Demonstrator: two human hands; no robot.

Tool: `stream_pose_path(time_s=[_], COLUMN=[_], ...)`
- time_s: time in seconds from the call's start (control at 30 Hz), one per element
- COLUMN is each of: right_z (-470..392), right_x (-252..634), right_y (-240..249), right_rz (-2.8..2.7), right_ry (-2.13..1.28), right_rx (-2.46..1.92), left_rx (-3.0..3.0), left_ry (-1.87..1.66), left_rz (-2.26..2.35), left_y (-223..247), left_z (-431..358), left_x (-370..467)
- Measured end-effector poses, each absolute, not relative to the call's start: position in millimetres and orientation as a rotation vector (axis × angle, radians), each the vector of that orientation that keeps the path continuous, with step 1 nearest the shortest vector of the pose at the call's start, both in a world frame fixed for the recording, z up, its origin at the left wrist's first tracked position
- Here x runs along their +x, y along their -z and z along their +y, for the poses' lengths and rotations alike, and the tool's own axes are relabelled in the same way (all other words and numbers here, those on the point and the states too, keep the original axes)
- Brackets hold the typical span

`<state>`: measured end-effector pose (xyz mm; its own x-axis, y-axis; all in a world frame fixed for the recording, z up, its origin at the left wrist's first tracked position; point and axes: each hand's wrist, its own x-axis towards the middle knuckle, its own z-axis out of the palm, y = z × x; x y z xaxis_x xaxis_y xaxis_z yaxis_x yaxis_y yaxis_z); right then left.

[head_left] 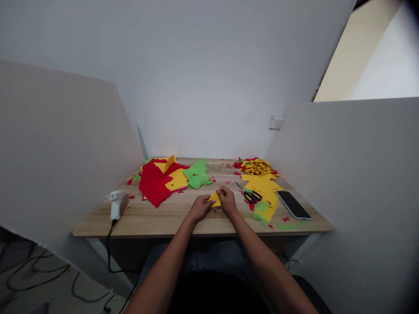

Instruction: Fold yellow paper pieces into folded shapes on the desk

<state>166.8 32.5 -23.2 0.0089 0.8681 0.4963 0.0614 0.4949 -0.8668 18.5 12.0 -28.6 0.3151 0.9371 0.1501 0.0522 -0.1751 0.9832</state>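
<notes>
Over the front middle of the table, my left hand [200, 207] and my right hand [226, 199] pinch a small yellow felt-like piece [215, 198] between them. Its upper right part is partly hidden behind my right fingers. To the right of my hands lie black-handled scissors [251, 196], blades pointing up and left. They rest beside and partly over loose yellow pieces [263, 186]. Behind those is a heap of small cut yellow strips or shapes [255, 166], too small to make out singly.
Large red sheet [155, 185], yellow sheets [178, 179] and a green sheet [198, 173] lie at the back left and middle. A white corded device [115, 205] stands at the left edge. A phone [293, 205] lies at the right. White partitions [353, 157] flank the table.
</notes>
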Motion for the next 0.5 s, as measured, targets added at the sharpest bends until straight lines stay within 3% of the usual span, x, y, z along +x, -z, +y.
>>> stream_pose_path(time_s=[0.5], right_z=[32.4], right_x=[169.0], right_y=[22.8], right_rz=[-1.425], right_ry=[-0.804], right_rx=[-0.883], left_rx=[1.624], left_ry=[-1.032], left_rz=[0.932], left_y=[28.6], left_z=[12.4], left_x=[16.1])
